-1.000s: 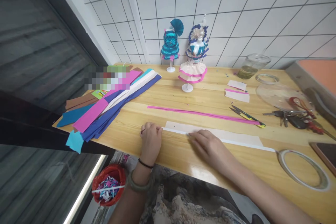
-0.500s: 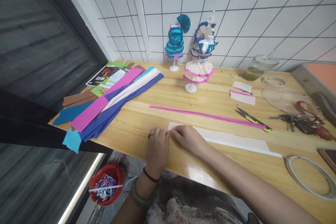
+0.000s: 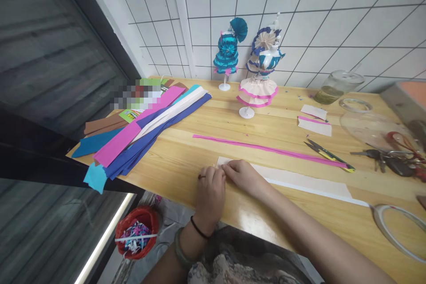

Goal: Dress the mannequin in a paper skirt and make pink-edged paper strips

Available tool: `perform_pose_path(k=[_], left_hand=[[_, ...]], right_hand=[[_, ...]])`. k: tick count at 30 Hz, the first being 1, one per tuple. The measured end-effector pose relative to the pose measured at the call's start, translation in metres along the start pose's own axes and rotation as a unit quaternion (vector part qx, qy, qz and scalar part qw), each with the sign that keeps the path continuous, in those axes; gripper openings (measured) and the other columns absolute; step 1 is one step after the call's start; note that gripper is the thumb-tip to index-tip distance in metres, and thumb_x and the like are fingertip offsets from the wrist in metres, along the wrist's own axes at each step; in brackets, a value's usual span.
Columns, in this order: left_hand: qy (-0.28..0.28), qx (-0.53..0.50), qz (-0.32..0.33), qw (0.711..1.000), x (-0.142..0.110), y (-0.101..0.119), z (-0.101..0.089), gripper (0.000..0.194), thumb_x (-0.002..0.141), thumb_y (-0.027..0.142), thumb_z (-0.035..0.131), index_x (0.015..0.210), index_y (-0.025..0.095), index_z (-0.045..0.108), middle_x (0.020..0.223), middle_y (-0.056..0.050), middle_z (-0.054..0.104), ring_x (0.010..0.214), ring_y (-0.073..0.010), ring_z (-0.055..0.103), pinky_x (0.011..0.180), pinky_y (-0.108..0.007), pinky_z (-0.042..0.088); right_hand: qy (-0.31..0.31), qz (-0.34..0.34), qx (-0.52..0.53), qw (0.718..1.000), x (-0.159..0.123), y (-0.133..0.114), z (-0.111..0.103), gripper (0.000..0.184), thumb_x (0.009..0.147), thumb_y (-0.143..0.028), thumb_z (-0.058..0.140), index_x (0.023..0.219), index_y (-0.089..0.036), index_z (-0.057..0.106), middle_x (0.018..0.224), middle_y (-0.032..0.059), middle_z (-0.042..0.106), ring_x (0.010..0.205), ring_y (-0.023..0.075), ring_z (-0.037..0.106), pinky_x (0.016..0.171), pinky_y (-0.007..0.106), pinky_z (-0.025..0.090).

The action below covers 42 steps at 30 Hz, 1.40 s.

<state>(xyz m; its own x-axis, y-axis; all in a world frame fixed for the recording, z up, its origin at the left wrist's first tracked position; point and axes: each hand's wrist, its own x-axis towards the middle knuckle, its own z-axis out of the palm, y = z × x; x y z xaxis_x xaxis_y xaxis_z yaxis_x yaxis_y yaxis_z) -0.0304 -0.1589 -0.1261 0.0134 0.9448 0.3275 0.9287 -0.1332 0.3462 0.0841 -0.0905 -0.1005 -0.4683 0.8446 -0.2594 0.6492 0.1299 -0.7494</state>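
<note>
A cream crepe-paper strip [image 3: 299, 181] lies across the table in front of me. White double-sided tape [image 3: 319, 194] runs along its near edge out to a tape roll [image 3: 397, 233] on the right. At the strip's left end my left hand [image 3: 210, 191] is closed, its fingertips pinching at the tape's end. My right hand [image 3: 244, 178] rests against it, also closed, thumb and fingers pressed together at the same corner. The exact grip between the fingertips is partly hidden. Beyond the hands lies a narrow pink strip [image 3: 266, 148].
Coloured crepe-paper strips [image 3: 146, 128] are piled on the left. Two dressed figures on stands [image 3: 246, 112] stand near the wall. Scissors [image 3: 328, 154], keys [image 3: 396, 162], a glass jar [image 3: 336, 86] and small paper pieces [image 3: 314, 126] lie right. A red bin [image 3: 153, 226] with scraps stands below.
My left hand has shifted slightly right and down relative to the strip's end, its fingers still closed. My right hand stays at the corner. The whole view has moved a little.
</note>
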Motion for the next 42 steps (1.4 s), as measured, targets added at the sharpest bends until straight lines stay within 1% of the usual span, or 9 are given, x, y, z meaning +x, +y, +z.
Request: perform_pose_path(k=[4, 7, 11, 13, 19, 25, 34, 39, 42], left_hand=[[0.004, 0.000, 0.014, 1.000, -0.001, 0.006, 0.003, 0.018, 0.089, 0.019, 0.042, 0.077, 0.016, 0.055, 0.077, -0.007, 0.055, 0.078, -0.0213, 0.050, 0.071, -0.037, 0.043], [0.020, -0.028, 0.038, 0.999, -0.004, 0.011, 0.003, 0.018, 0.089, 0.022, 0.044, 0.079, 0.016, 0.058, 0.076, -0.006, 0.057, 0.078, -0.0205, 0.051, 0.072, -0.036, 0.044], [0.034, -0.055, 0.095, 0.993, -0.012, 0.017, 0.002, 0.021, 0.090, 0.027, 0.043, 0.099, 0.014, 0.058, 0.078, -0.008, 0.061, 0.080, -0.0206, 0.053, 0.073, -0.038, 0.045], [0.029, -0.073, 0.120, 0.990, -0.016, 0.020, 0.003, 0.025, 0.090, 0.027, 0.043, 0.106, 0.013, 0.057, 0.080, -0.008, 0.062, 0.080, -0.0204, 0.054, 0.073, -0.038, 0.046], [-0.002, -0.116, 0.162, 0.980, -0.021, 0.033, 0.005, 0.025, 0.090, 0.024, 0.040, 0.101, 0.014, 0.060, 0.081, -0.008, 0.064, 0.080, -0.0198, 0.055, 0.075, -0.038, 0.046], [-0.016, -0.125, 0.166, 0.978, -0.017, 0.046, 0.007, 0.025, 0.090, 0.026, 0.041, 0.098, 0.014, 0.062, 0.079, -0.007, 0.063, 0.079, -0.0194, 0.054, 0.075, -0.037, 0.045], [-0.034, -0.135, 0.168, 0.976, -0.016, 0.069, 0.013, 0.022, 0.089, 0.024, 0.044, 0.097, 0.015, 0.062, 0.088, -0.008, 0.062, 0.087, -0.0200, 0.052, 0.080, -0.037, 0.043], [-0.043, -0.144, 0.193, 0.970, -0.015, 0.088, 0.019, 0.021, 0.089, 0.025, 0.044, 0.095, 0.016, 0.062, 0.087, -0.007, 0.062, 0.086, -0.0193, 0.053, 0.080, -0.037, 0.043], [-0.044, -0.153, 0.205, 0.966, -0.016, 0.095, 0.021, 0.020, 0.089, 0.025, 0.044, 0.094, 0.016, 0.062, 0.088, -0.007, 0.062, 0.086, -0.0193, 0.052, 0.079, -0.037, 0.043]], right_hand=[[0.004, 0.014, -0.022, 1.000, -0.002, 0.007, -0.002, 0.037, 0.084, -0.033, 0.039, 0.055, -0.016, 0.054, 0.053, -0.0008, 0.052, 0.052, 0.0110, 0.045, 0.050, 0.021, 0.033], [0.024, 0.031, -0.055, 0.998, -0.011, 0.012, -0.009, 0.035, 0.085, -0.032, 0.040, 0.058, -0.017, 0.054, 0.058, 0.0020, 0.058, 0.055, 0.0125, 0.048, 0.054, 0.022, 0.034], [0.064, 0.064, -0.112, 0.990, -0.030, 0.021, -0.024, 0.033, 0.088, -0.031, 0.039, 0.064, -0.017, 0.057, 0.066, 0.0076, 0.064, 0.060, 0.0164, 0.054, 0.058, 0.025, 0.035], [0.082, 0.080, -0.137, 0.984, -0.040, 0.028, -0.031, 0.033, 0.089, -0.031, 0.038, 0.068, -0.017, 0.058, 0.070, 0.0098, 0.066, 0.064, 0.0185, 0.057, 0.060, 0.026, 0.035], [0.122, 0.130, -0.195, 0.965, -0.074, 0.053, -0.049, 0.035, 0.092, -0.033, 0.032, 0.077, -0.016, 0.059, 0.077, 0.0145, 0.068, 0.073, 0.0252, 0.063, 0.061, 0.029, 0.035], [0.141, 0.155, -0.271, 0.940, -0.110, 0.076, -0.065, 0.035, 0.094, -0.035, 0.028, 0.079, -0.018, 0.055, 0.083, 0.0121, 0.069, 0.077, 0.0263, 0.065, 0.062, 0.029, 0.037], [0.177, 0.205, -0.346, 0.898, -0.148, 0.101, -0.090, 0.033, 0.094, -0.035, 0.027, 0.079, -0.020, 0.051, 0.077, 0.0102, 0.070, 0.071, 0.0263, 0.066, 0.053, 0.029, 0.034], [0.224, 0.224, -0.399, 0.861, -0.174, 0.126, -0.107, 0.033, 0.092, -0.036, 0.029, 0.081, -0.019, 0.055, 0.067, 0.0104, 0.068, 0.062, 0.0259, 0.065, 0.050, 0.029, 0.033], [0.231, 0.249, -0.418, 0.842, -0.190, 0.141, -0.119, 0.034, 0.092, -0.035, 0.028, 0.081, -0.018, 0.055, 0.063, 0.0104, 0.067, 0.058, 0.0258, 0.065, 0.048, 0.029, 0.032]])
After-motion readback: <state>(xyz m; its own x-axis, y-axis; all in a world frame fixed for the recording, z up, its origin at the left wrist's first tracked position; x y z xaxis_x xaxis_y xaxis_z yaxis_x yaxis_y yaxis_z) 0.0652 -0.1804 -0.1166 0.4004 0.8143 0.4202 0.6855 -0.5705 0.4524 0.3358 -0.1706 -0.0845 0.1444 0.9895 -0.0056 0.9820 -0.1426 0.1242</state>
